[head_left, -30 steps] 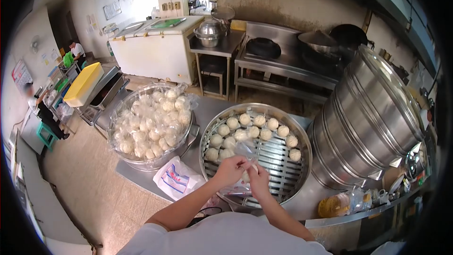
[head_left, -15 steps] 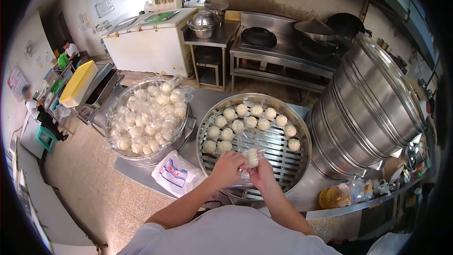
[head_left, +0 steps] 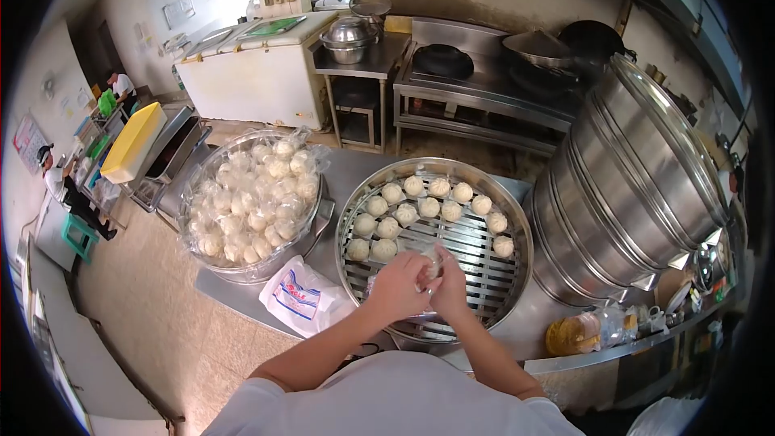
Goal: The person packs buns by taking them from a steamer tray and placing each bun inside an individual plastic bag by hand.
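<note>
My left hand (head_left: 400,284) and my right hand (head_left: 450,287) are close together above the front of a round steamer tray (head_left: 526,274). Between them, both closed, is a bun in a clear plastic bag (head_left: 433,262), mostly covered by my fingers. Unwrapped steamed buns (head_left: 405,215) sit along the left and far side of the slatted tray. To the left, a large round pan (head_left: 242,276) is heaped with buns in clear plastic (head_left: 257,202). A white printed plastic pack (head_left: 300,297) lies between pan and tray, near my left forearm.
Stacked metal steamers (head_left: 622,194) stand close on the right. Before them lies a bottle of yellow oil (head_left: 575,333). Beyond the counter are a stove (head_left: 484,97) and a white chest freezer (head_left: 250,85). Two people are at the far left, one near a green stool (head_left: 79,236).
My hands have drawn closer around the bagged bun, and my left hand has shifted slightly right. The bun shows less now. The buns on the tray look unmoved.
</note>
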Action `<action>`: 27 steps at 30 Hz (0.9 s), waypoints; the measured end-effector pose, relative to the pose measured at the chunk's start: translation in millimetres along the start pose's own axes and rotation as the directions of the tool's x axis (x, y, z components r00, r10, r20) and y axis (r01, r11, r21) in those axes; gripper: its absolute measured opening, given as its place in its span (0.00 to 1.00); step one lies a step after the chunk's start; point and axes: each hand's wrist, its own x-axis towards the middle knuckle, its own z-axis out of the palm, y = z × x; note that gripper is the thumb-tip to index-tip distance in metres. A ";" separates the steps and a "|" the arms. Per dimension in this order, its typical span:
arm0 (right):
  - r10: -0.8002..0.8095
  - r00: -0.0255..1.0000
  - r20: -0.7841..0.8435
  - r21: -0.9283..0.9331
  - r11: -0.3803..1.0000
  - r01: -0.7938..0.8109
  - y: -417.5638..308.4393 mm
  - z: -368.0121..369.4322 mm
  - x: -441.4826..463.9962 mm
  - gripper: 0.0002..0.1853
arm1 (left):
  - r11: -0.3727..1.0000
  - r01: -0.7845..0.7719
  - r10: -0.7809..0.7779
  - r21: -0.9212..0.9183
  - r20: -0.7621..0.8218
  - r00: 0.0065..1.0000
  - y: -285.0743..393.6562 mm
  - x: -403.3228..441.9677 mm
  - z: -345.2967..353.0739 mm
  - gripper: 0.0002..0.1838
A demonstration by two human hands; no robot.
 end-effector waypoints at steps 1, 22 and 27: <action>-0.041 0.999 -0.008 -0.006 0.999 0.041 -4.2 2.9 -4.1 0.34 | 0.999 0.010 -0.011 0.036 0.015 1.000 -6.9 5.6 1.6 0.12; -0.260 0.855 0.448 -0.119 0.931 0.346 -42.4 26.2 1.8 0.38 | 0.963 0.157 -0.174 -0.218 -0.058 0.983 -17.3 -39.6 -19.6 0.05; -0.179 0.859 0.480 0.018 0.981 0.195 -58.4 47.7 23.5 0.27 | 0.822 0.427 -0.436 -0.376 0.067 0.898 -15.9 -36.3 -52.7 0.02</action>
